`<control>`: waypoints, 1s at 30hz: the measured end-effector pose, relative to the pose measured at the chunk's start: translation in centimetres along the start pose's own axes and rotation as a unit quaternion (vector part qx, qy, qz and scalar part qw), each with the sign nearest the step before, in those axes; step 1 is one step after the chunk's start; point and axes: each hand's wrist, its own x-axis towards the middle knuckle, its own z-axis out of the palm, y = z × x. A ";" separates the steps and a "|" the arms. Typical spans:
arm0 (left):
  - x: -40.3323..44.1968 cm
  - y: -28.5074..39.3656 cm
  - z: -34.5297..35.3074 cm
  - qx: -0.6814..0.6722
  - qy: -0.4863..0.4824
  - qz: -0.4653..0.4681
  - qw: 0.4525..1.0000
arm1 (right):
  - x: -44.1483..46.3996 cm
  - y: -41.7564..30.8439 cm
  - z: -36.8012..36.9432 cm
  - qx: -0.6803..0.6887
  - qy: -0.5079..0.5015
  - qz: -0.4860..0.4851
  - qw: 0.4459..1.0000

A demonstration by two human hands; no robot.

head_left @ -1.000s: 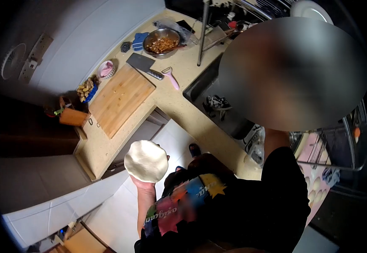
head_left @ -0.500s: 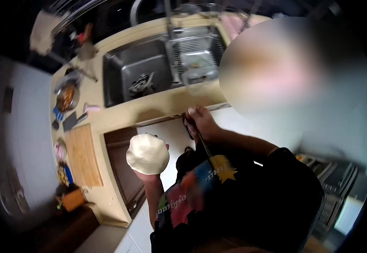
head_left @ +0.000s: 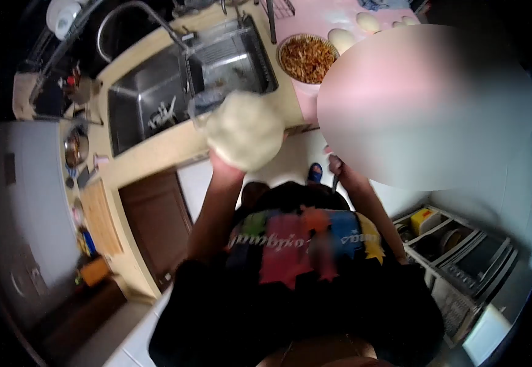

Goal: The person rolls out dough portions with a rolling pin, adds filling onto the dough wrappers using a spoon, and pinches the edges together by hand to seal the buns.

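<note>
A pale round of dough (head_left: 247,131), smeared by motion, rests in my left hand (head_left: 228,164), in front of the sink's near edge. The dough hides most of that hand's fingers. To the right, beyond my shirt, my right hand (head_left: 350,177) is closed on a thin dark utensil (head_left: 336,166); its far end is hard to make out. A bowl of shredded orange-brown filling (head_left: 307,59) stands on the pink surface (head_left: 287,23), with pale dough rounds (head_left: 342,40) beside it.
A double sink (head_left: 150,92) with a curved faucet (head_left: 133,5) lies ahead. At left are a cutting board (head_left: 99,217) and a metal bowl (head_left: 76,148). A rack (head_left: 461,257) stands at lower right. A blurred oval covers the right.
The view has swung right, from the cutting board past the sink to the pink surface. The dough, still in my left hand, is higher in view. My right hand has come out of the blur.
</note>
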 end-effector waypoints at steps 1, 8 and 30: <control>1.8 -1.3 2.1 -0.205 0.003 0.016 0.979 | 1.6 -1.4 -3.3 0.003 0.023 0.000 1.000; 9.2 -10.3 2.8 -0.415 0.116 -0.002 0.903 | 7.2 -10.6 -11.1 -0.104 -0.081 -0.026 0.991; 14.9 -17.9 -2.8 -0.104 0.463 0.052 0.878 | 36.7 -17.8 -0.7 -0.836 -0.114 -0.318 0.432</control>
